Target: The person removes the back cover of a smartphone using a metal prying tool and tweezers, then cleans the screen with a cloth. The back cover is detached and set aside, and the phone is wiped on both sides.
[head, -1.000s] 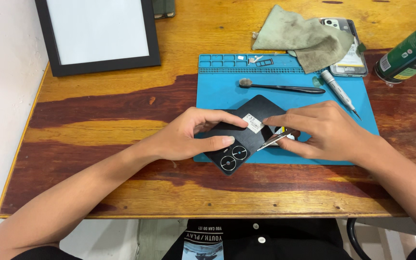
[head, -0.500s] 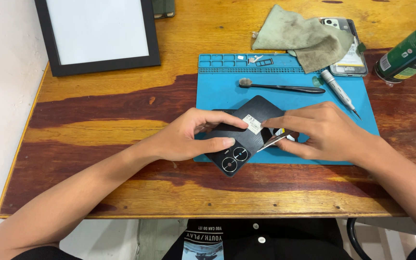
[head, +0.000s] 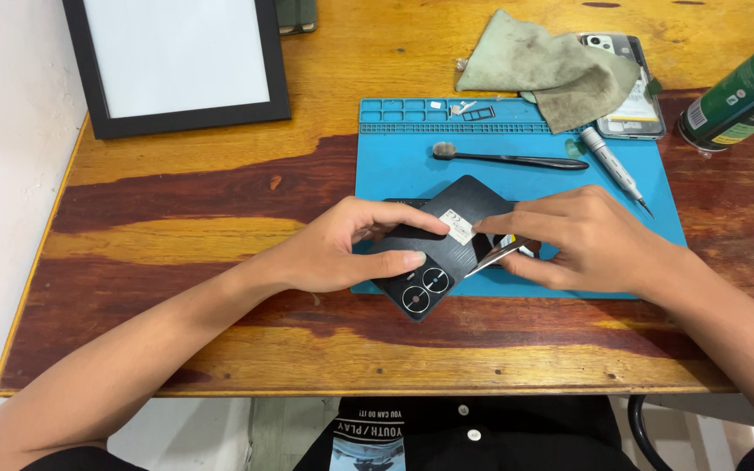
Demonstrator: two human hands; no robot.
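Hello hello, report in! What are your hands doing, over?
Left hand steadying black phone on blue mat. Right hand pushing thin card under its back. Brush and screwdriver lie apart.

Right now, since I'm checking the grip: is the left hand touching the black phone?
Touching. The head view shows the left hand with its thumb and fingertips pressed on the back of the black phone, no gap between them.

Phone [head: 447, 249] on mat [head: 394, 166] (brush [head: 508, 159] behind)
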